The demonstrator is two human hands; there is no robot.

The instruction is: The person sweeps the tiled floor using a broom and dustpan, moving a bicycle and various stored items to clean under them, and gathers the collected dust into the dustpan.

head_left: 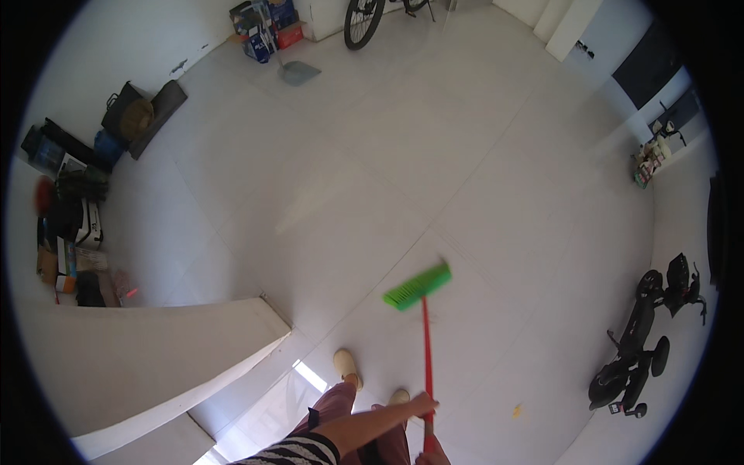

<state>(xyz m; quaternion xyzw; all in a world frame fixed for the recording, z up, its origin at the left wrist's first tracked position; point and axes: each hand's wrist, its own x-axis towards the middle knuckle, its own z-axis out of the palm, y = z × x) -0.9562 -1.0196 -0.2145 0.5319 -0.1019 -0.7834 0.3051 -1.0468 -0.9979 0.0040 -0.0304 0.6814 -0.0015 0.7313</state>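
A broom with a green head [418,287] and a red handle [427,341] stretches away from my body, its bristles on or just above the pale tiled floor [349,170]. My left hand [420,405] is closed around the handle, its forearm crossing in front of my legs from a striped sleeve. Lower on the same handle, at the bottom of the view, my right hand [434,454] grips it too; part of that hand is cut off. Slight blur softens the broom head. A small dark bit shows beside its far edge.
A grey dustpan [299,74] rests by boxes [260,35] at the far wall, near a bicycle [363,23]. Stored items [77,209] line the left wall. A low white wall [170,341] juts in near left. Right stands a black scooter [632,333]; a yellowish patch [518,411] marks the floor.
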